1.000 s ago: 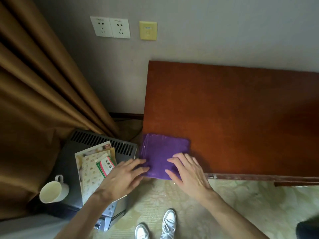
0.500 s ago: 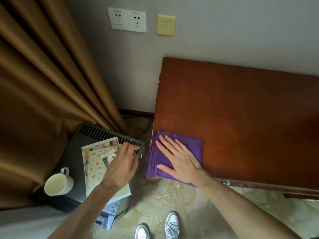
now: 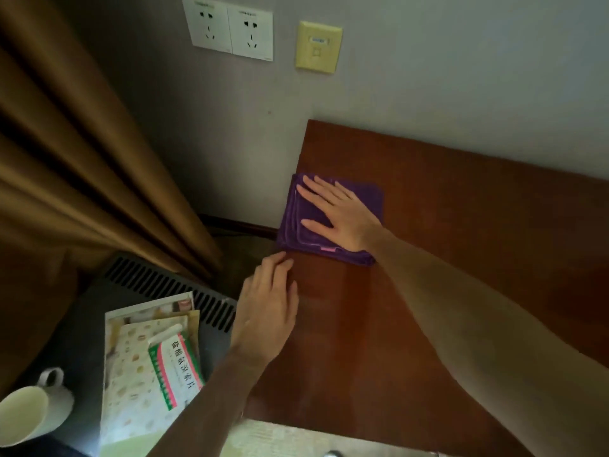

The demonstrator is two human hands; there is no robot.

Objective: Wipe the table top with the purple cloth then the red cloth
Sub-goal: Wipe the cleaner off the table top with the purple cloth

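A folded purple cloth point(image 3: 298, 222) lies on the reddish-brown wooden table top point(image 3: 461, 225), at its left edge and toward the wall. My right hand point(image 3: 339, 214) presses flat on the cloth with fingers spread. My left hand point(image 3: 268, 308) rests on the table's left edge just below the cloth, fingers together and holding nothing. No red cloth is in view.
Left of the table stands a dark grey unit with a vent grille point(image 3: 158, 285). On it lie booklets point(image 3: 138, 367), a small medicine box point(image 3: 174, 371) and a white mug point(image 3: 29, 410). A brown curtain point(image 3: 66, 159) hangs at left. Wall sockets point(image 3: 230, 28) sit above.
My right hand has pushed the purple cloth from the table's near left corner away toward the wall. My left hand left the cloth, passed over the grey unit, and now rests on the table edge.
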